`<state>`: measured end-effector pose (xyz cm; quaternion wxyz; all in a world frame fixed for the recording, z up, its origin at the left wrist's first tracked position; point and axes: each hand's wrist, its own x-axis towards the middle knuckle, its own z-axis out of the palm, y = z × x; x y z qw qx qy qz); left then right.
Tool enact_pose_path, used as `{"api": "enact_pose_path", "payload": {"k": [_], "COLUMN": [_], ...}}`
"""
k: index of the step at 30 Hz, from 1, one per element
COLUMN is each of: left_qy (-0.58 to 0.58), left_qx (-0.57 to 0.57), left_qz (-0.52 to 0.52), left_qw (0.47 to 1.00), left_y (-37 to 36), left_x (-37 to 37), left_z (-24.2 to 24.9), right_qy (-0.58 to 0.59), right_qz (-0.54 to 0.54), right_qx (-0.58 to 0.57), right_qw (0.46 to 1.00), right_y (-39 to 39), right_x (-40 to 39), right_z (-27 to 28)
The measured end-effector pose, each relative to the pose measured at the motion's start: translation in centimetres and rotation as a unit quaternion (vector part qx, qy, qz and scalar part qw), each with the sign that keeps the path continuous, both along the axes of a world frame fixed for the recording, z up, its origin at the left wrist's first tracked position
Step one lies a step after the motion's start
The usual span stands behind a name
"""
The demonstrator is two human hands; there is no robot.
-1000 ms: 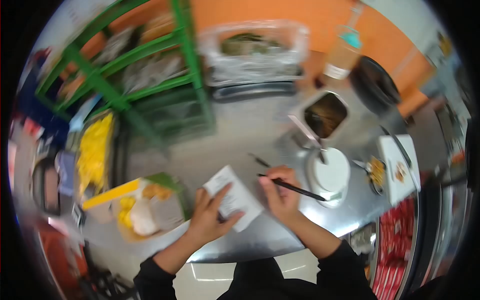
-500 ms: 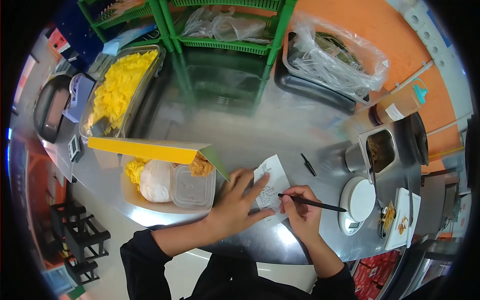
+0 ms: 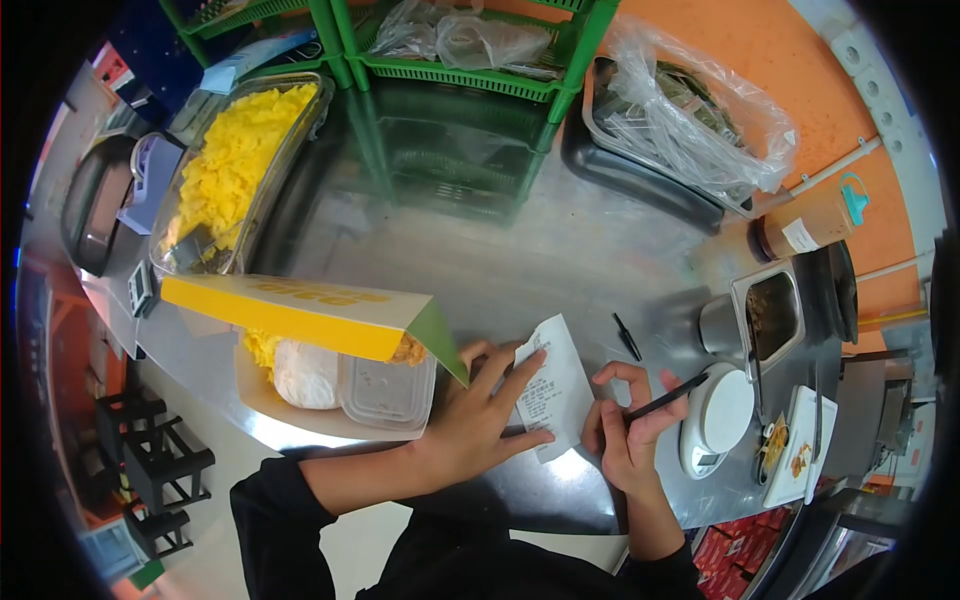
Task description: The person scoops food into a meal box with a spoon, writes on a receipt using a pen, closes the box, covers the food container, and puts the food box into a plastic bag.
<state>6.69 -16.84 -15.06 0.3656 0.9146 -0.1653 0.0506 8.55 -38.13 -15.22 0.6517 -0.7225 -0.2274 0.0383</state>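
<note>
My left hand (image 3: pixel 478 420) lies with fingers spread on a printed paper receipt (image 3: pixel 556 396), pinning it to the steel table. In my right hand (image 3: pixel 630 432), just right of the receipt, a black pen (image 3: pixel 660 402) is held between thumb and fingers, its tip off the paper. A black pen cap (image 3: pixel 627 338) lies beyond the receipt. Left of my left hand stands a yellow cardboard meal box (image 3: pixel 300 305), its lid partly raised. Inside it are a white wrapped bundle (image 3: pixel 307 375), a lidded clear plastic tub (image 3: pixel 388 390), yellow food and a fried piece partly hidden by the lid.
A clear tray of yellow food (image 3: pixel 240 165) sits at the left. Green racks (image 3: pixel 450 78) stand at the back, with a bag-covered tray (image 3: pixel 690 130) beside them. Rightward are a metal container (image 3: pixel 770 310), a white scale (image 3: pixel 722 410) and a white cutting board (image 3: pixel 800 450).
My right hand has lifted the pen off the receipt and shifted right, its fingers loosening. The box lid has lowered slightly over the fried piece. My left hand stays on the paper.
</note>
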Motion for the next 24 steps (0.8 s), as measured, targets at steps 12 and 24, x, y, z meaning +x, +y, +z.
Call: {"api": "enact_pose_path", "payload": {"k": [12,24], "left_qy": [0.006,-0.021], "left_qx": [0.04,0.025], "left_qz": [-0.025,-0.008], "left_qw": [0.999,0.999], "left_y": [0.4,0.5], "left_x": [1.0,1.0], "left_z": [0.2,-0.1], "right_qy": [0.089,0.38], "right_qz": [0.1,0.051], "right_qx": [0.117,0.453], "right_qw": [0.984,0.805], "right_y": [-0.2,-1.8], "right_x": [-0.4,0.2], "right_z": [2.1,0.4]}}
